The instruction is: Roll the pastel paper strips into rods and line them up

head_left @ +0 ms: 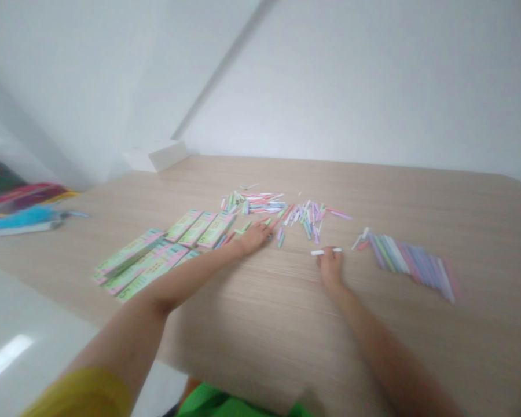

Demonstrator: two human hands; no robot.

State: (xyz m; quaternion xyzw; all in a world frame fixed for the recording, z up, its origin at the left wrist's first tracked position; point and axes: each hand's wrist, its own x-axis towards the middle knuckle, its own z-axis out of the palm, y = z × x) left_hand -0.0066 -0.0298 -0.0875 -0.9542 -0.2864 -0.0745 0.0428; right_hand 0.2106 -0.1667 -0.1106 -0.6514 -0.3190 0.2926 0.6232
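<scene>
- Your left grip (254,238) lies on the desk (473,226) with its fingers bunched, reaching toward the loose sticks (306,219). A few small sticks lie right at the fingertips; you cannot tell whether it has hold of any.
- Your right grip (330,267) is nearly closed, with its fingertips on a white stick (325,251). The stick lies crosswise at the tips and looks pinched, low over the desk.
- The loose sticks are short, in pink, green, blue, lilac and white. They lie scattered in a jumbled band across the middle of the desk, just ahead of both grips and mostly at odd angles.
- The fanned sticks (410,265) lie to the right of your right grip, side by side in a slanted row of pastel colours, well apart from the jumble. Two or three paler sticks sit at the row's upper end.
- The packets (156,260) lie flat to the left of your left forearm, green and pink, overlapping in two loose rows, with the nearest ones just beside your arm.
- A white block (156,156) sits at the far edge of the desk against the wall (351,75).
- A blurred heap of colourful items (19,202) lies off to the left, beyond the desk.
- Your yellow sleeve (82,394) shows at the lower left.
</scene>
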